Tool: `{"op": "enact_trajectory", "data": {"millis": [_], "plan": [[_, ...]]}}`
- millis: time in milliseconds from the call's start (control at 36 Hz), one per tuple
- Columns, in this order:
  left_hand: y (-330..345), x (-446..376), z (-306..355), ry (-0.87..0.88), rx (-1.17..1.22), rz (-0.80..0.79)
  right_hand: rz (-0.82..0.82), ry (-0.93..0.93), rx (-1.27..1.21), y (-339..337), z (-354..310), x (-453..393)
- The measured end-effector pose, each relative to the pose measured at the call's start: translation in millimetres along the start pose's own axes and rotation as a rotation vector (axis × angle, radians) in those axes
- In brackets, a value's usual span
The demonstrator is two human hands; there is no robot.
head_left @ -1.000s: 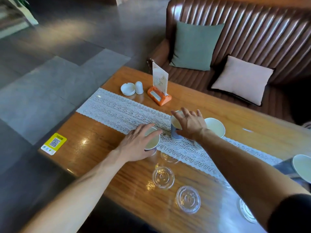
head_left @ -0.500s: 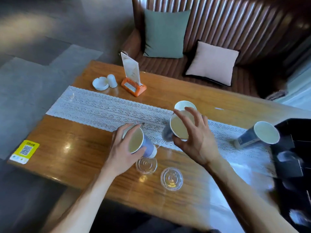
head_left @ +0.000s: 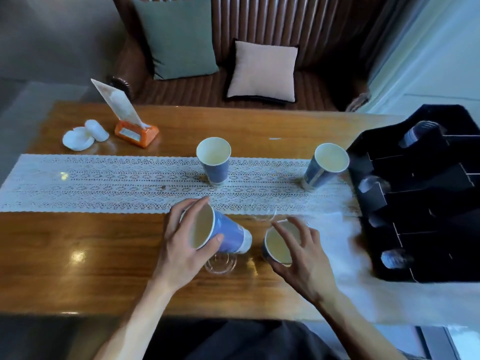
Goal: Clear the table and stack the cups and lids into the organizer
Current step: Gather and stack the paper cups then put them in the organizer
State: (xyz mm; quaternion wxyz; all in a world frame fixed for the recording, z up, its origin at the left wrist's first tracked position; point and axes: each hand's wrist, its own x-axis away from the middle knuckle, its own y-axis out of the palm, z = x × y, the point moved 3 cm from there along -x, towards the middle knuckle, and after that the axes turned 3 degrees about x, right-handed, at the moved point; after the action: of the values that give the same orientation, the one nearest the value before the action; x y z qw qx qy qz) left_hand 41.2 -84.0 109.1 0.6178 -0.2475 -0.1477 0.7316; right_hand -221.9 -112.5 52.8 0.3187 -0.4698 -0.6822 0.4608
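Note:
My left hand (head_left: 181,245) grips a blue paper cup (head_left: 228,236) by its rim, tilted on its side with the base pointing right. My right hand (head_left: 304,258) holds a second blue cup (head_left: 278,245) by the rim, just right of the first. Both are lifted above the wooden table (head_left: 78,255). Two more blue cups stand on the lace runner (head_left: 104,180): one at the centre (head_left: 214,162), one further right (head_left: 324,165). A clear plastic lid (head_left: 220,265) lies under the left cup; another clear lid (head_left: 262,215) lies at the runner's edge. The black organizer (head_left: 420,203) sits at the table's right end.
An orange sign holder (head_left: 136,132) with a card and white ceramic pieces (head_left: 83,136) stand at the far left. A brown sofa with a green cushion (head_left: 176,37) and a beige cushion (head_left: 262,71) runs behind the table. Dark stacks sit in the organizer's slots.
Both hands have lifted their cups off the runner and brought them toward me, tilted. The view has swung right, bringing the organizer fully into sight.

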Motion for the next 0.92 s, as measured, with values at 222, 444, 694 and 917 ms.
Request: {"op": "enact_trajectory", "data": {"millis": [222, 444, 694, 917], "plan": [[-1.2, -4.7, 58.8, 0.087, -0.174, 0.061, 0.013, -0.113, -0.223, 3.2, 9.5, -0.4], [6.1, -7.1, 115.1, 0.228, -0.253, 0.071, -0.043, 0.166, -0.683, 21.2, 28.7, 4.4], [62.8, -3.6, 108.9, 0.207, -0.301, -0.102, -0.148, 0.181, -0.834, 16.2, 35.9, 9.2], [120.0, 4.0, 78.6, 0.157, -0.392, -0.234, -0.157, 0.142, -0.749, 17.0, 34.4, 8.1]]}}
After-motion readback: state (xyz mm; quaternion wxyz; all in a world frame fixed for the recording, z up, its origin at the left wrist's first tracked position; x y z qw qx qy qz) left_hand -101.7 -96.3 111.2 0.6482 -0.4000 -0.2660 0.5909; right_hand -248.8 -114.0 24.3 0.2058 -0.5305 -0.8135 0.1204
